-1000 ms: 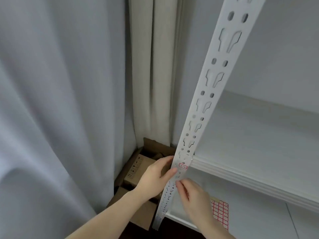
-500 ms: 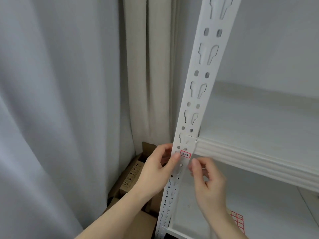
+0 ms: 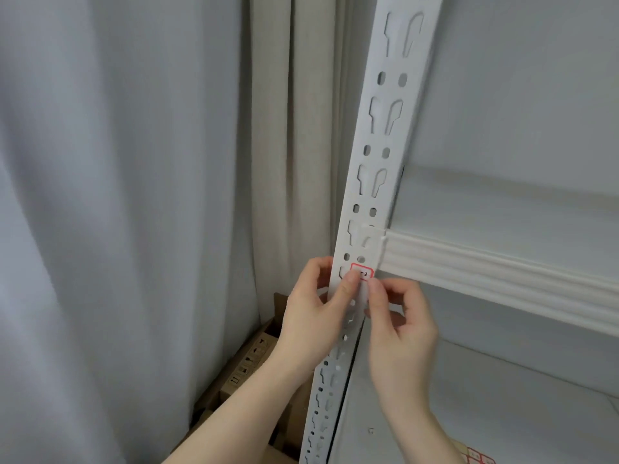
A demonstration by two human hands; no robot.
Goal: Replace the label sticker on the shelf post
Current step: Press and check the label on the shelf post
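Where thumb meets paper, shows the left hand [image 3: 308,316] clasping the shelf post [image 3: 378,169] from its left side: fingers curled behind the left edge, thumb laid slantwise across the front, tip covering the left part of the label sticker [image 3: 364,273]. Places the right hand [image 3: 402,333] just right of the post, fingers curled, thumb and forefinger brought together right below the sticker's lower edge. Cannot tell whether that pinch has hold of the sticker, touches the post only, or grips nothing; too blurred there.

Finds the sticker stuck on the front face of the post: a small white rectangle with a red border and dark handwriting, of which only a "2" reads clearly. Sits directly beneath a pair of round holes, level with the underside of the shelf edge [image 3: 502,272], which joins the post from the right.

Shows the post as white perforated metal, leaning slightly right toward the top, punched with keyhole slots and paired holes along its length. Below the ribbed shelf edge, a lower shelf board [image 3: 502,396]; at its near corner, partly cut off, a sheet of red-bordered labels [image 3: 475,458]. Behind and left of the post, a beige curtain [image 3: 291,128], then a grey curtain [image 3: 117,195]. Down by the left forearm, brown cardboard boxes [image 3: 248,363] on the floor.
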